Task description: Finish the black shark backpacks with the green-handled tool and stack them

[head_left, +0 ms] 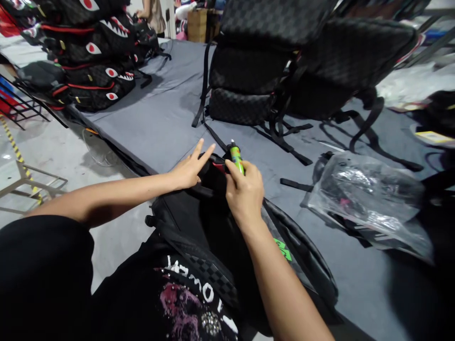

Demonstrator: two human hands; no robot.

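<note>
Black checkered backpack, soft-sided, lies open at the near edge of the grey cloth-covered tabletop, its near side against my black printed shirt. My right hand is closed around a small bright-green tube with orange marks, pale tip pointing up and away, just above the red-and-black rim of the opening. My left hand is at the same rim, two fingers raised and apart; whether the thumb and lower fingers pinch the fabric I cannot tell. Risks, my judgement: if the left hand has no real hold, the soft rim could fold or slide as the tube nears it, and the tip would miss its spot. The raised fingers are near the tip; a careless swing could bring it against them. The backpack lies along the tabletop edge, so a pull toward me might drag it off. Loose black straps beyond could snag. A bright-green label lies beside my right forearm, where it could be rubbed.
</note>
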